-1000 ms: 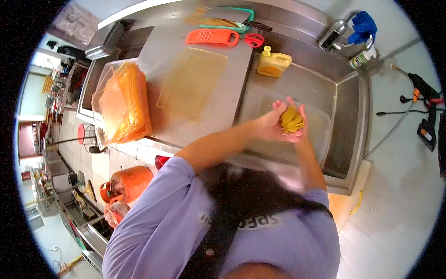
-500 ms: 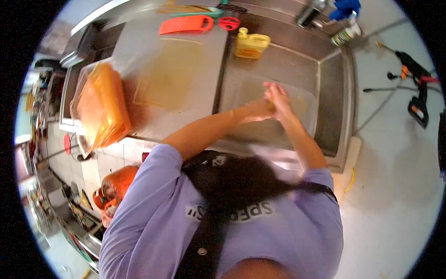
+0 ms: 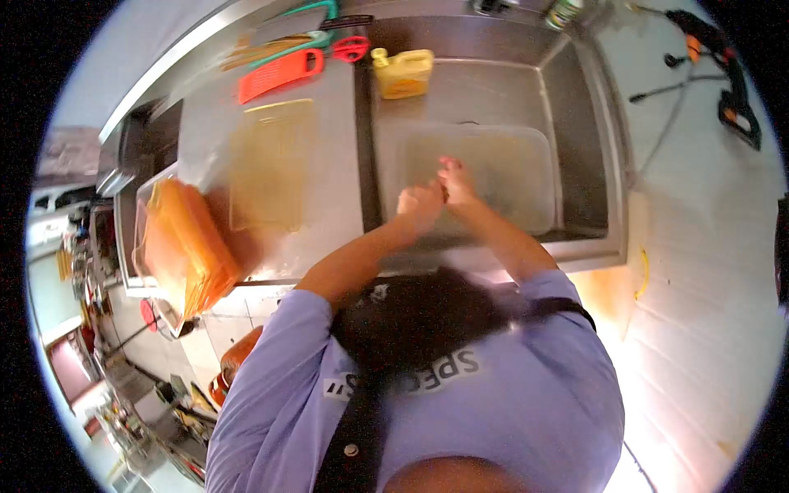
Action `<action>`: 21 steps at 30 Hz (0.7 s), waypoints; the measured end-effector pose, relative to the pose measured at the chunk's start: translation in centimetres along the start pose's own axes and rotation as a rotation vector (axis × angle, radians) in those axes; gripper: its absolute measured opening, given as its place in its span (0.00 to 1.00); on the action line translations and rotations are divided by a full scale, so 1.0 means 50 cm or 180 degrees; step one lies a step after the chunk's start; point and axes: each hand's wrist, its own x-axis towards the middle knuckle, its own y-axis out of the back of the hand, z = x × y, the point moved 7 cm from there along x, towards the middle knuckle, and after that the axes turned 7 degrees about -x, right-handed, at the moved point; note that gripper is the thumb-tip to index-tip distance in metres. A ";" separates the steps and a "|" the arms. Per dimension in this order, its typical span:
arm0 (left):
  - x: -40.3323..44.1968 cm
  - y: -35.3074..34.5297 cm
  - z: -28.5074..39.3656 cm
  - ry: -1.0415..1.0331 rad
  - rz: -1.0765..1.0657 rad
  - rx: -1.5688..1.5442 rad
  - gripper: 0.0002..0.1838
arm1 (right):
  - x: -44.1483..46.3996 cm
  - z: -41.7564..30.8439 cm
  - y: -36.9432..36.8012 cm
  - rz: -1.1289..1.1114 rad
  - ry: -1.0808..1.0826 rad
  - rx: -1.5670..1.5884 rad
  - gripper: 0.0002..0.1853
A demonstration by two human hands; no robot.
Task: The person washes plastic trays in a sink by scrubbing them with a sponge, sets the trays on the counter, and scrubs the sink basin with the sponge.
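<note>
Both hands are close together over the left part of a translucent tub of cloudy water (image 3: pixel 518 172) in the steel sink. My left hand (image 3: pixel 422 203) has its fingers curled; what it holds, if anything, is hidden. Touching or nearly touching it on the right, my right hand (image 3: pixel 456 181) is also curled, and its contents cannot be made out. The yellow-green wad seen earlier does not show. Beyond the hands, a yellow jug (image 3: pixel 404 76) stands at the sink's far left.
Left of the sink, a steel board (image 3: pixel 337 148) bears a flat clear lid (image 3: pixel 271 164), a red grater (image 3: pixel 279 76) and red-handled scissors (image 3: pixel 351 49). Orange trays (image 3: pixel 185 246) are stacked at the left edge. A black spray gun (image 3: pixel 735 107) hangs right.
The hands have gone from open palms around a yellow-green wad to curled and close together, with the wad out of sight. The view has shifted, and the sink's contents appear farther left.
</note>
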 end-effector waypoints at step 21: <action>0.037 0.155 -0.429 0.2166 0.1667 -0.3613 0.37 | 0.260 0.133 0.300 -0.0305 0.0525 -0.6094 0.31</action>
